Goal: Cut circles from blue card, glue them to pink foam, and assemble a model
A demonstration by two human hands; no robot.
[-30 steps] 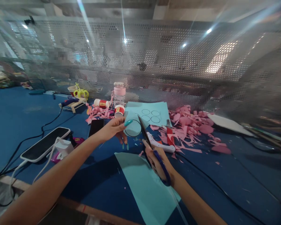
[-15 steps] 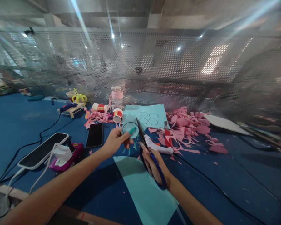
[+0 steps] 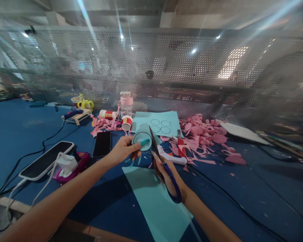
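Left hand (image 3: 123, 152) pinches a teal paper piece with a drawn circle (image 3: 142, 137), fingers clamped on its edge, right hand (image 3: 166, 174) fingers closed in blue-handled scissors (image 3: 164, 168), blades at the piece, above a teal sheet (image 3: 154, 201), just right of a black phone (image 3: 102, 144).

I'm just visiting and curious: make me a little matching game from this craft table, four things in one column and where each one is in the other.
Things:
1. scissors
2. paper circle
3. black phone
4. pink paper scraps

Places:
A. lying flat on the blue table, left of the left hand
B. heaped to the right of the sheet with drawn circles
C. held in the right hand
D. pinched in the left hand

Pairs: 1-C, 2-D, 3-A, 4-B
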